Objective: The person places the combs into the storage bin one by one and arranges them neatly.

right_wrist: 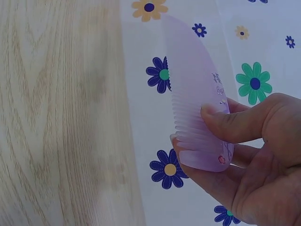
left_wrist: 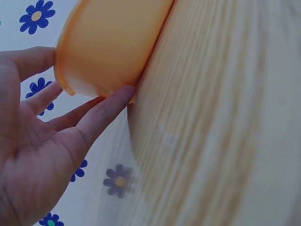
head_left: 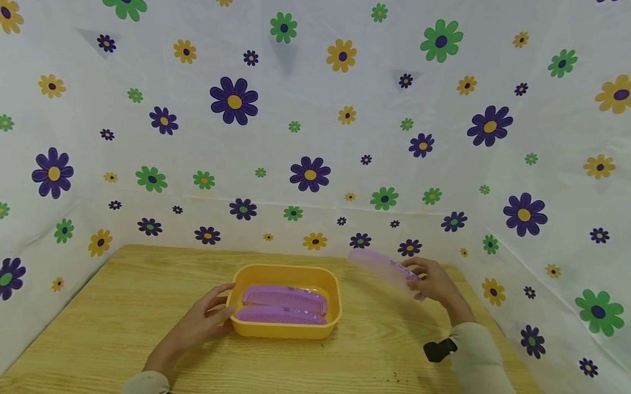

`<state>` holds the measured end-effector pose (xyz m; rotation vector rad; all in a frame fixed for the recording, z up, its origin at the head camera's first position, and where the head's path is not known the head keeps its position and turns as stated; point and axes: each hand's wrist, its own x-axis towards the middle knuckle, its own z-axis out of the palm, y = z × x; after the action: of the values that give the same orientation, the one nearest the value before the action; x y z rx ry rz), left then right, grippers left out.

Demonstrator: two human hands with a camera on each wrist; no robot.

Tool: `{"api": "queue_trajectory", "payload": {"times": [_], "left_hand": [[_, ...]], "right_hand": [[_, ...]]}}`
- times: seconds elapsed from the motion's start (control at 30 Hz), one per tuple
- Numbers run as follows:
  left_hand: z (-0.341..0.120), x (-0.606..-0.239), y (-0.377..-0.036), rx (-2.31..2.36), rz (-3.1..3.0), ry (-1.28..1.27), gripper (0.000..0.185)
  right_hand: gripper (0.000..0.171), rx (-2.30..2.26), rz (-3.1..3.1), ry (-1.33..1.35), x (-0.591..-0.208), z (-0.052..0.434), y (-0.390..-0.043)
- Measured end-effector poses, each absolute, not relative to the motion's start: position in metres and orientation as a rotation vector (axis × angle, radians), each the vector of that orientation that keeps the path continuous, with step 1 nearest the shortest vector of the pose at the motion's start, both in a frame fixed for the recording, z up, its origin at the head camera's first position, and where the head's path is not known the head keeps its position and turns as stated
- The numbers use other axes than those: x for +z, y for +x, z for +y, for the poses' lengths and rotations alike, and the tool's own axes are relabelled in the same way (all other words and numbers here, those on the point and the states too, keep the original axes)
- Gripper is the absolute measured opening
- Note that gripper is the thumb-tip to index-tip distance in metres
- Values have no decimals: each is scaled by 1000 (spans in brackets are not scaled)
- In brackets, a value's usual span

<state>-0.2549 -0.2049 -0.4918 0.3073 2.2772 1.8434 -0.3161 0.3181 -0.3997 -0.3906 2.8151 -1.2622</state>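
My right hand (head_left: 433, 281) pinches a translucent purple comb (right_wrist: 193, 80) near one end, between thumb and fingers. The comb (head_left: 378, 265) is raised above the table, right of a yellow plastic basin (head_left: 283, 332), its far end pointing left. Small printed marks run along its back edge. Inside the basin lie two more purple combs, one (head_left: 285, 295) behind the other (head_left: 281, 314), both lengthwise. Against the basin's left end rests my left hand (head_left: 201, 318), its fingers spread and fairly straight. In the left wrist view, fingertips touch the basin's outer wall (left_wrist: 113, 42).
The basin stands on a light wood-grain table (head_left: 371, 364). White cloth (head_left: 307, 144) printed with flowers hangs behind and on both sides. Tiny dark specks (head_left: 394, 377) lie at the table's front right. A dark band (head_left: 440, 349) is on the right wrist.
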Motion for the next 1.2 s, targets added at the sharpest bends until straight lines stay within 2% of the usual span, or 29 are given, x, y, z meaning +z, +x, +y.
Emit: {"api": "queue_trajectory", "payload": {"times": [1.2], "left_hand": [[-206,-493,-256,1847,2262,350,63]], "right_hand": [[39,-1291,2754,-463,-398,280,-313]]}}
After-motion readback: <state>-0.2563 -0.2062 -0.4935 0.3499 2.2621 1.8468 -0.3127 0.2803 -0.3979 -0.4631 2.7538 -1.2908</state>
